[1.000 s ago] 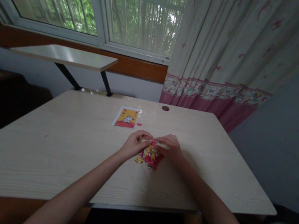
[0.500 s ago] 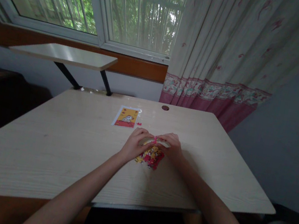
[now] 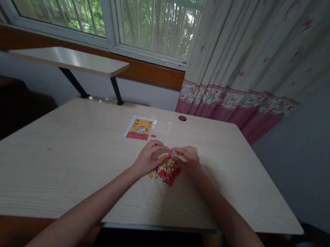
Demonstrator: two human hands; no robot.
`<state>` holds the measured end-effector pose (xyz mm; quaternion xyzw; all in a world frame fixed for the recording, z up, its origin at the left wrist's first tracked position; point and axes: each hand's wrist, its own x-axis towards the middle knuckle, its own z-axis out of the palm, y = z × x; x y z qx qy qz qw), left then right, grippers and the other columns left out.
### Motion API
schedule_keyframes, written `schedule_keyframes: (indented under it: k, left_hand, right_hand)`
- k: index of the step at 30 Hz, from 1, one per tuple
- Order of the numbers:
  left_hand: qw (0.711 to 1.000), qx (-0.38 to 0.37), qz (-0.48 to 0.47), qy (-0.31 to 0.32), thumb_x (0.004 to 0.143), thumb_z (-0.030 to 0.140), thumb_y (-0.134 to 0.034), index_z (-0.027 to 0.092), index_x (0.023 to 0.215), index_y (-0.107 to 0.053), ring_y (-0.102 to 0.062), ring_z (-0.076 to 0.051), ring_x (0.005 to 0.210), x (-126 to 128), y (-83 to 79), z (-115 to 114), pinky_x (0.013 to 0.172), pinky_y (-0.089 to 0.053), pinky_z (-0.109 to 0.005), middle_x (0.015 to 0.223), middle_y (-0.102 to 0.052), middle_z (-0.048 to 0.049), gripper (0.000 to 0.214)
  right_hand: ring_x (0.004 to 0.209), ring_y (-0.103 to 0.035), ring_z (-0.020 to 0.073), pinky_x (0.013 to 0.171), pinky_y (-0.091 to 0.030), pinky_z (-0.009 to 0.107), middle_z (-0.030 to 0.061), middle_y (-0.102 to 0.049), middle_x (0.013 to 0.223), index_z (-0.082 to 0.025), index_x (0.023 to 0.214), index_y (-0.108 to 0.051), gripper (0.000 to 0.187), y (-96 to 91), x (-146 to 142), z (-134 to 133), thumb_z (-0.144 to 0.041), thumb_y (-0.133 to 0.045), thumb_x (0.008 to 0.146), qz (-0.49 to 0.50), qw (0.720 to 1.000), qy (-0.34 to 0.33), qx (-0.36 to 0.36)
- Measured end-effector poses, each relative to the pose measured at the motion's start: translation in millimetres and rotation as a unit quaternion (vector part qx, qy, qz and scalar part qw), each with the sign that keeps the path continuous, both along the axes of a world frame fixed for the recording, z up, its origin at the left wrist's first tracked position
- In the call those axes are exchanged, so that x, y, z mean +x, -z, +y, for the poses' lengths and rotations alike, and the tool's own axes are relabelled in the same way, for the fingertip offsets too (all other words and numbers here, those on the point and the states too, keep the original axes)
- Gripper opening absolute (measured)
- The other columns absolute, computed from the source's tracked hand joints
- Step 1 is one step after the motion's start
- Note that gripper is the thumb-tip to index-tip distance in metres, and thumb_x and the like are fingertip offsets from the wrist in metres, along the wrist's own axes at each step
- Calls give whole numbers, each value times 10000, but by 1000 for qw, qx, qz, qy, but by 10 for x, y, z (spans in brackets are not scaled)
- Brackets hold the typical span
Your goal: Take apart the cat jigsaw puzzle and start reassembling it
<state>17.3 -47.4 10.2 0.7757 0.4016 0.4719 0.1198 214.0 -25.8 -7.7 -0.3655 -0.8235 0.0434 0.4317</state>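
My left hand (image 3: 148, 157) and my right hand (image 3: 188, 160) meet above a small heap of red and yellow puzzle pieces (image 3: 166, 173) on the light wooden table (image 3: 67, 153). Both hands have their fingers curled and pinch a small red piece (image 3: 170, 153) between them, over a pale bit of something I cannot make out. Farther back lies a yellow and red picture card (image 3: 139, 128), with a tiny red piece (image 3: 153, 136) to its right.
A round cable hole (image 3: 182, 118) sits near the table's far edge. A narrow shelf on black brackets (image 3: 68, 58) hangs under the window. A pink-bordered curtain (image 3: 244, 69) falls at the right behind the table.
Both hands have lifted slightly and drawn together over the heap; a small red piece now shows pinched between the fingertips. The view has shifted a little.
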Motion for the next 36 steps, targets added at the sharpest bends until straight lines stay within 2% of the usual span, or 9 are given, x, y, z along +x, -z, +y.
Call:
schedule_keyframes:
  k: [8,14,19,24,31,36]
  left_hand:
    - [1000,2,4,5,793,312,-606,198,929,-651,-534,-175,856,-8,24,10,779,-452,-322,870,-580,-50,183]
    - [1000,-12,8,-11,774,304,-628,179,1084,-578,-540,-176,857,-34,56,34,779,-454,-326,933,-603,-59,337]
    - [997,-56,60,-8,801,278,-580,185,923,-641,-542,-192,877,-90,100,89,797,-440,-346,885,-611,-61,165]
    - [988,-109,114,-5,801,236,-547,184,949,-645,-550,-192,827,-106,117,100,770,-438,-338,834,-619,-55,185]
    - [986,-106,131,-14,808,221,-510,190,923,-650,-557,-186,797,-120,137,116,752,-440,-328,812,-615,-50,184]
    - [983,-108,147,-34,808,214,-493,175,882,-656,-559,-188,781,-148,157,140,738,-441,-321,795,-619,-58,184]
  right_hand:
    - [763,-602,164,753,-379,311,40,-682,787,-233,949,-669,326,-18,-5,-15,-507,-553,817,-3,1000,-1,-6]
    - [759,-597,161,746,-372,312,32,-681,783,-221,944,-664,264,-27,8,-18,-441,-579,824,11,1000,3,2]
    - [752,-594,161,752,-379,315,27,-678,783,-227,925,-666,223,-49,45,-7,-407,-602,812,24,999,25,12]
    - [727,-588,162,754,-385,319,23,-673,765,-234,924,-668,206,-78,55,-18,-391,-622,798,29,999,28,16]
    - [762,-593,169,777,-392,323,34,-678,809,-228,923,-668,213,-59,45,-1,-386,-633,785,35,998,44,-8]
    - [714,-586,163,730,-419,302,30,-679,773,-219,897,-680,210,-53,1,236,-367,-661,749,38,993,70,-87]
